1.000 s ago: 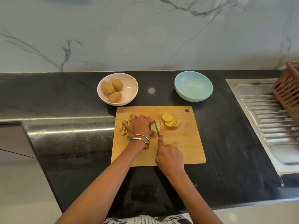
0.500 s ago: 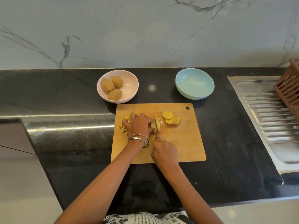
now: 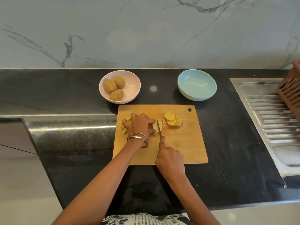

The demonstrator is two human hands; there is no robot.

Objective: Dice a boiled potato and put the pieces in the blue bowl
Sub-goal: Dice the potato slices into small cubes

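Head view, left hand: the left hand [image 3: 139, 125] lies over the potato piece [image 3: 157, 125] on the cutting board [image 3: 186, 148], fingers curled down on it to steady it.
Head view, right hand: the right hand [image 3: 170, 159] is closed round the handle of the knife [image 3: 159, 127], index finger stretched along the spine; the blade stands in the potato piece just past the left fingertips.
Head view, slices: a fanned row of round slices [image 3: 172, 120] lies on the board just to the right of the blade.
Head view, diced bits: small pieces [image 3: 124, 127] sit at the far left of the left hand, partly under it.
Head view, blue bowl: the blue bowl [image 3: 196, 85] stands beyond the board, ahead and to the right of both hands, and looks bare inside.
Head view, pink bowl: the pink bowl [image 3: 119, 86], ahead of the left hand, holds three whole potatoes [image 3: 114, 88].
Progress, done: one potato seems mostly sliced and a little of it diced.
Progress, left: by my reading, the piece under the knife and the slices are yet to be cubed, and nothing has gone into the blue bowl.
Hidden: the knife handle is buried in the right fist; the left hand covers most of the potato piece and some diced bits, so their amount is unclear.
Cut off: a brown slatted basket [image 3: 290, 93] over the sink drainer [image 3: 267, 119], far right of the hands, runs out of frame and is blurred.
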